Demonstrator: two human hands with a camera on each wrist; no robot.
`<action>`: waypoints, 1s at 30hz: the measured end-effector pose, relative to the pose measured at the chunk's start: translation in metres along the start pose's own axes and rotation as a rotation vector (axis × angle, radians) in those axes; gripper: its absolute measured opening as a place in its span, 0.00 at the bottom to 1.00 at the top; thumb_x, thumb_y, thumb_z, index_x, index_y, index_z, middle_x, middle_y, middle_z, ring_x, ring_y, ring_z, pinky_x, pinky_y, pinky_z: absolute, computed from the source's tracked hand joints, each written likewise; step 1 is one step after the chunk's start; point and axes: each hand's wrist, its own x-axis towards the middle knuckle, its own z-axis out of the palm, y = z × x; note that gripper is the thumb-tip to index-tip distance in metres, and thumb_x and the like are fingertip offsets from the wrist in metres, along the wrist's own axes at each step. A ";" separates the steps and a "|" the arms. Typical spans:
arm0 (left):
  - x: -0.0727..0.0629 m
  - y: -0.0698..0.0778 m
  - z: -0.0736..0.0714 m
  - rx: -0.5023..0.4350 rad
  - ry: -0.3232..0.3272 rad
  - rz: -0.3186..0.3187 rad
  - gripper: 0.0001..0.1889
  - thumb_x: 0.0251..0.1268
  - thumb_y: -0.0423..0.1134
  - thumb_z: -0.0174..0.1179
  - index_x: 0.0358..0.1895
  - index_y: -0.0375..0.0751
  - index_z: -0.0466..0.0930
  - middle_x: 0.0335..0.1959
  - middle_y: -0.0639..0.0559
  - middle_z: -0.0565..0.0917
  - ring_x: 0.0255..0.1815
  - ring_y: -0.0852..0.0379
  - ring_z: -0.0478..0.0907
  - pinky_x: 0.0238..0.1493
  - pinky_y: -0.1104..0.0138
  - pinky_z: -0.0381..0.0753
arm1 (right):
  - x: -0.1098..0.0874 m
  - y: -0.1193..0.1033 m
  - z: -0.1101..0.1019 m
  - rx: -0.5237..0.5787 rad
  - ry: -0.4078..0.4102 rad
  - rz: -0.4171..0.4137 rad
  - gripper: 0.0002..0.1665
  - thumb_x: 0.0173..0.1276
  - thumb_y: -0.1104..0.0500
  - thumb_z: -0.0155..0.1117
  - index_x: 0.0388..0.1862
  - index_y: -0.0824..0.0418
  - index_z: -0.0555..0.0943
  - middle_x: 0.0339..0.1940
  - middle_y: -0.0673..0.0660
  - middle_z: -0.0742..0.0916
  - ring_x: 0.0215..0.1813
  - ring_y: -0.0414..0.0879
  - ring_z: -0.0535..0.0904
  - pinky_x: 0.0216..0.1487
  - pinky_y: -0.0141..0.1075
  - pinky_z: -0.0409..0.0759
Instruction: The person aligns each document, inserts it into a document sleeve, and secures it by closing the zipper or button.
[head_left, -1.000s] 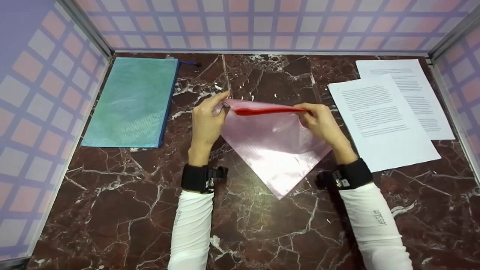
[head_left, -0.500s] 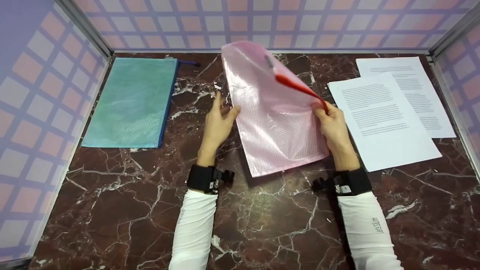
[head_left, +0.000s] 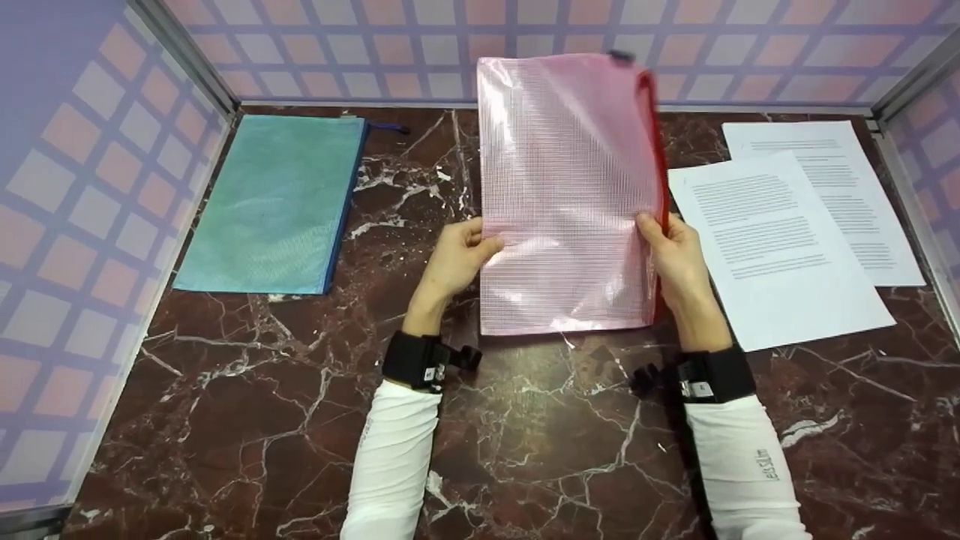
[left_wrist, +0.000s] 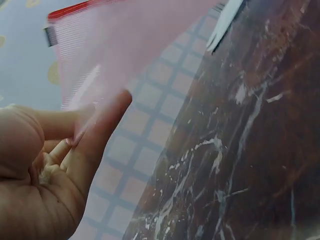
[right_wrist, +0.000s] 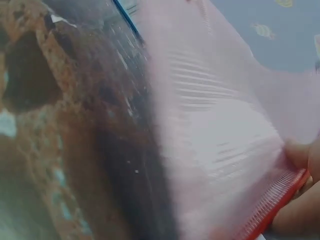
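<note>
A pink mesh zipper pouch (head_left: 566, 187) is held up over the table in the head view, its long side running away from me. Along its right side runs a red zipper (head_left: 661, 150), with a dark tab at the far right corner. My left hand (head_left: 459, 259) pinches the left edge between thumb and fingers; the left wrist view shows the pink sheet (left_wrist: 95, 80) between them. The right hand (head_left: 679, 259) grips the zipper edge, thumb on top. In the right wrist view, fingers (right_wrist: 300, 210) curl round the red edge.
A teal zipper pouch (head_left: 274, 202) with a blue edge lies at the left of the dark marbled table (head_left: 247, 420). Two printed sheets overlap at the right, the nearer sheet (head_left: 780, 247) partly over the farther sheet (head_left: 870, 210). Checked walls (head_left: 420, 52) enclose the back and sides.
The pink pouch has turned from zipper at the far side to zipper on the right. My left hand let go of the zipper end and took the left edge; the right hand kept its grip.
</note>
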 end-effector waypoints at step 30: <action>0.001 -0.019 -0.006 0.469 0.205 -0.146 0.09 0.60 0.33 0.66 0.43 0.37 0.88 0.42 0.41 0.90 0.41 0.47 0.87 0.47 0.60 0.85 | -0.004 0.007 -0.009 -0.582 -0.326 0.111 0.33 0.70 0.64 0.63 0.70 0.74 0.67 0.52 0.76 0.84 0.29 0.32 0.82 0.35 0.30 0.87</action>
